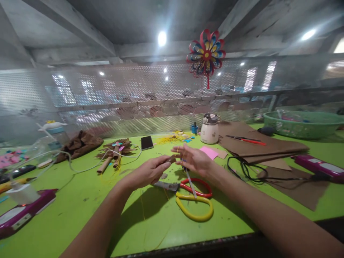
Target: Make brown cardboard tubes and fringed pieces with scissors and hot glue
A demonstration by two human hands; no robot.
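My left hand (154,168) is closed on a small piece of brown paper (172,158), its thumb pressed along the top. A thin yellow thread (176,154) runs from that piece to the fingers of my right hand (195,160), which are partly spread with the thread drawn across them. More thread hangs in a loose loop below my left hand. Under both hands lie scissors (195,200) with one red and one yellow handle; a narrow white strip (191,184) crosses the handles.
Brown paper rolls (106,164), a phone (147,142) and yellow scraps (174,137) lie behind. A white bottle (209,130) stands near brown paper sheets (242,139), with a red pen (252,142) on top. Right are a black cable (244,168), purple power strip (319,167) and green basket (303,129).
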